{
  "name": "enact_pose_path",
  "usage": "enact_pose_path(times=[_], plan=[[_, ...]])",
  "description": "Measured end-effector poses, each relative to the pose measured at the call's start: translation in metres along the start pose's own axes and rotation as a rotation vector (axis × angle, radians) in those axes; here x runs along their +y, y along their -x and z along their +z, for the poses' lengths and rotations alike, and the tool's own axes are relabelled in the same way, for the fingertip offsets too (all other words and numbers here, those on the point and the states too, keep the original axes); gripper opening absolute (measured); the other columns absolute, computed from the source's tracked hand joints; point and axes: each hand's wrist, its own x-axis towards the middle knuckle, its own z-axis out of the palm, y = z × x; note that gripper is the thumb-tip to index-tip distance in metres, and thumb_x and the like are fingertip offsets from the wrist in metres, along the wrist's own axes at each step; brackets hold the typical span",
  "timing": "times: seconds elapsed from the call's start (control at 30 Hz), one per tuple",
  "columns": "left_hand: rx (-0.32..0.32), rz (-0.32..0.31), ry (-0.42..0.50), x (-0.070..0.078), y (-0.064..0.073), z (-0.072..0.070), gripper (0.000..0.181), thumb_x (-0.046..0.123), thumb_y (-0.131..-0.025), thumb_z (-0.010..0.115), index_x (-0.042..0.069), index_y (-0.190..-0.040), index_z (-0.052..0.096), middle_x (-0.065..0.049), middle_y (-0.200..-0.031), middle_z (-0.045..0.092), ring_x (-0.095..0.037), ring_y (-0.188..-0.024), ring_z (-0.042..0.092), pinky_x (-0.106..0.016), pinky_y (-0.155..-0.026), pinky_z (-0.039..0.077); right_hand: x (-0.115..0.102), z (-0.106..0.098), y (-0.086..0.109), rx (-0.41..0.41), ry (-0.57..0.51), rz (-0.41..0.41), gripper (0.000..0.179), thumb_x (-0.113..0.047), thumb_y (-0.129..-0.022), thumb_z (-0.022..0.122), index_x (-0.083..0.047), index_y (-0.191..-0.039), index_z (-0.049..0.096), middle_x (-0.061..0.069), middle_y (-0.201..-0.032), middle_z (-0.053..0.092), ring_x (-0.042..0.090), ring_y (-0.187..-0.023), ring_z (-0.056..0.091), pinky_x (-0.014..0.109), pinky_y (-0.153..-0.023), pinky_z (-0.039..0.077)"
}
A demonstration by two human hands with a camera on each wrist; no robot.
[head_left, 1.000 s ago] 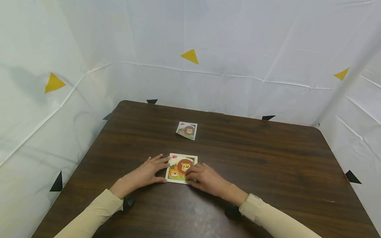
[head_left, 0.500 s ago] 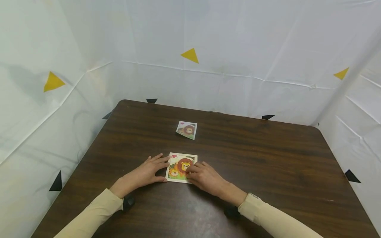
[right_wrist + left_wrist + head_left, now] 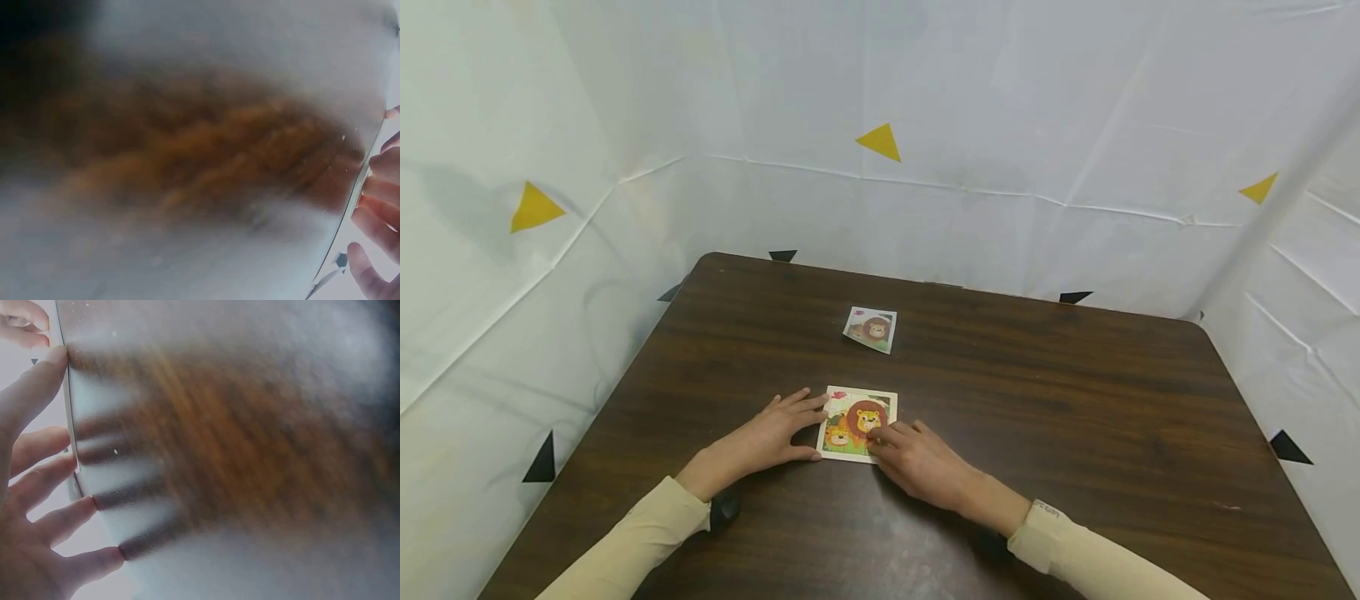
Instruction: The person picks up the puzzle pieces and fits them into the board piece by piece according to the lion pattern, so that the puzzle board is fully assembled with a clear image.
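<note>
A square picture puzzle (image 3: 848,448) with a pale frame, a lion and a leopard cub lies flat on the table in the head view. My left hand (image 3: 767,437) rests beside it, fingers spread, with thumb and fingertips along the left edge. In the left wrist view the same fingers (image 3: 47,478) reach the puzzle's edge, seen almost side-on. My right hand (image 3: 921,462) bends over the lower right part, fingertips bunched just below the lion's face. I cannot tell whether those fingertips pinch a piece or press on it. The puzzle's lower right corner is hidden under this hand.
A paper card (image 3: 870,329) with the same lion picture lies beyond the puzzle, one corner lifted. Both sit on a dark wood-grain table (image 3: 1075,417). White sheeting (image 3: 962,100) with yellow and black triangles encloses the left, back and right sides.
My right hand has tilted slightly, its wrist shifting right and toward me, and more of the puzzle's right edge shows. Its fingertips stay at the same spot. The left hand and puzzle are still.
</note>
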Motion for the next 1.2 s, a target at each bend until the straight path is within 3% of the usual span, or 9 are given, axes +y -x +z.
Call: enact_pose_path(times=[0.17, 0.47, 0.67, 0.77, 0.93, 1.1, 1.2], plan=[[0.008, 0.0, -0.005, -0.001, -0.001, 0.002, 0.063, 0.038, -0.083, 0.074, 0.006, -0.134, 0.056, -0.01, -0.152, 0.038, -0.039, -0.141, 0.027, -0.07, -0.103, 0.024, -0.003, -0.002, 0.006, -0.065, 0.05, 0.001, 0.038, -0.025, -0.094, 0.064, -0.01, -0.128, 0.063, 0.002, -0.132, 0.058, 0.016, -0.115, 0.057, 0.037, -0.085, 0.05], [0.003, -0.012, -0.013, 0.0, -0.001, 0.004, 0.063, 0.039, -0.083, 0.074, 0.006, -0.134, 0.056, -0.01, -0.152, 0.037, -0.039, -0.141, 0.027, -0.069, -0.104, 0.024, -0.009, -0.003, 0.007, -0.061, 0.158, -0.016, 0.034, -0.027, -0.093, 0.064, -0.01, -0.123, 0.067, 0.002, -0.13, 0.06, 0.017, -0.114, 0.057, 0.037, -0.084, 0.049], [0.008, -0.024, -0.02, 0.001, -0.001, 0.002, 0.064, 0.039, -0.083, 0.074, 0.006, -0.134, 0.056, -0.009, -0.152, 0.038, -0.038, -0.141, 0.027, -0.068, -0.104, 0.025, -0.014, -0.006, 0.005, -0.115, 0.231, -0.003, 0.038, -0.033, -0.095, 0.06, -0.012, -0.126, 0.065, 0.003, -0.135, 0.057, 0.018, -0.116, 0.055, 0.038, -0.085, 0.046], [0.009, -0.02, -0.015, 0.002, -0.001, 0.003, 0.063, 0.039, -0.083, 0.074, 0.006, -0.134, 0.057, -0.009, -0.151, 0.038, -0.038, -0.141, 0.027, -0.068, -0.104, 0.024, -0.012, -0.008, 0.006, -0.127, 0.211, -0.018, 0.037, -0.032, -0.096, 0.059, -0.013, -0.126, 0.065, 0.003, -0.135, 0.057, 0.017, -0.117, 0.056, 0.038, -0.086, 0.047], [0.003, -0.006, -0.027, 0.0, 0.0, 0.006, 0.063, 0.039, -0.083, 0.074, 0.006, -0.134, 0.056, -0.01, -0.151, 0.038, -0.039, -0.14, 0.028, -0.069, -0.103, 0.025, -0.006, -0.009, 0.01, -0.077, 0.132, -0.047, 0.03, -0.026, -0.095, 0.062, -0.013, -0.121, 0.069, 0.001, -0.128, 0.063, 0.015, -0.114, 0.06, 0.036, -0.088, 0.05], [0.015, -0.003, -0.023, 0.0, 0.0, 0.004, 0.064, 0.039, -0.083, 0.075, 0.006, -0.134, 0.056, -0.01, -0.151, 0.039, -0.039, -0.14, 0.028, -0.069, -0.104, 0.025, -0.002, -0.009, 0.008, -0.056, 0.13, -0.083, 0.027, -0.026, -0.094, 0.062, -0.013, -0.116, 0.071, 0.001, -0.124, 0.065, 0.016, -0.11, 0.061, 0.036, -0.087, 0.049], [0.02, -0.003, -0.012, 0.0, -0.001, 0.003, 0.064, 0.038, -0.082, 0.075, 0.006, -0.134, 0.056, -0.01, -0.151, 0.039, -0.039, -0.141, 0.027, -0.068, -0.104, 0.024, 0.005, -0.012, 0.006, -0.07, 0.046, -0.068, 0.027, -0.025, -0.094, 0.063, -0.013, -0.117, 0.07, 0.0, -0.124, 0.065, 0.016, -0.11, 0.06, 0.038, -0.088, 0.049]])
